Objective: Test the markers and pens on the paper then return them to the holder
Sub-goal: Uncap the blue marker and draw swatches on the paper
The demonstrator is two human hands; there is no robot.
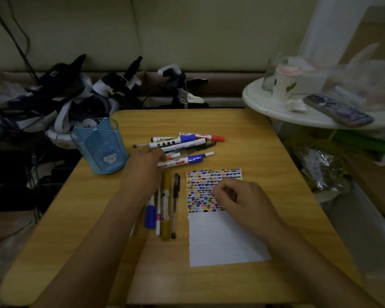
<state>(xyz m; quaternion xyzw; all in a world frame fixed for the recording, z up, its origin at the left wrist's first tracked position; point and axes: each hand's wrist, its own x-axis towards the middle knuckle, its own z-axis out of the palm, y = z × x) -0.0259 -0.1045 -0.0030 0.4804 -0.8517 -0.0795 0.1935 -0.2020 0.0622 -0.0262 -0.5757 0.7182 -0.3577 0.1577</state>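
A wooden table (209, 121) fills the middle of the frame. At its left edge, left of centre, stands a blue holder (100, 146) with clear walls, inner dividers and a small cartoon face on the front; its compartments look empty, though the far ones are dim. Just right of it, in the upper middle, lies a loose pile of markers (182, 144) with blue, red and orange caps, overlapping each other. The left hand (143, 161) reaches over the near end of that pile, fingers extended onto the pens; whether it pinches one I cannot tell. Below that hand, in the centre, a row of pens lies side by side: a blue marker (150, 213), a thin pink pen (158, 215), a gold marker (166, 210) and a black pen (175, 203). Right of the row lies the paper (222, 241), its upper half covered with short strokes of many colours, its lower half blank. The right hand (238, 198) rests on the coloured part, fingers curled in loosely, holding nothing visible.

In the upper right a round white tray (265, 103) carries a paper cup (285, 83), a glass (268, 76), a crumpled tissue (295, 105) and a phone (338, 111). The cup's contents look pinkish and blurred
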